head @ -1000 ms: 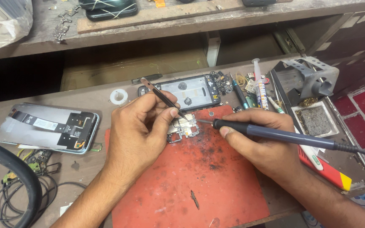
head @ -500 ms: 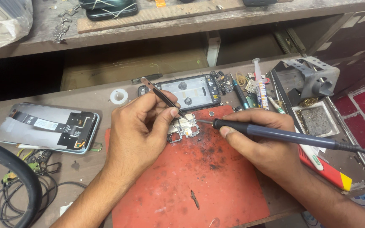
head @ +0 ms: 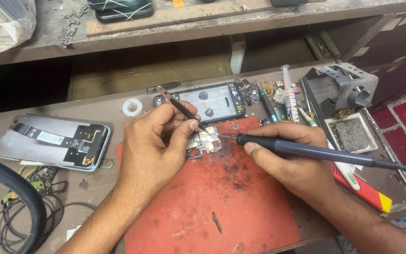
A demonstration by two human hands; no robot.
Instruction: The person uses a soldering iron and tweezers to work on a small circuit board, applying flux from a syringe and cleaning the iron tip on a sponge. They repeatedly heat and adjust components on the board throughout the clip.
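A small circuit board [head: 206,143] lies at the top of a red work mat [head: 222,197]. My left hand [head: 153,146] pinches dark tweezers [head: 180,107], whose tips press down on the board. My right hand [head: 290,157] grips a dark blue soldering iron [head: 306,150] like a pen. Its metal tip meets the board's right edge. The iron's cord runs off to the right.
An opened phone frame [head: 212,101] lies behind the mat, and a phone back with flex cables [head: 55,141] is at left. A white tape ring [head: 132,107], a syringe tube [head: 289,96], a soldering stand with sponge tray [head: 348,117] and tangled black cables [head: 29,211] surround the mat.
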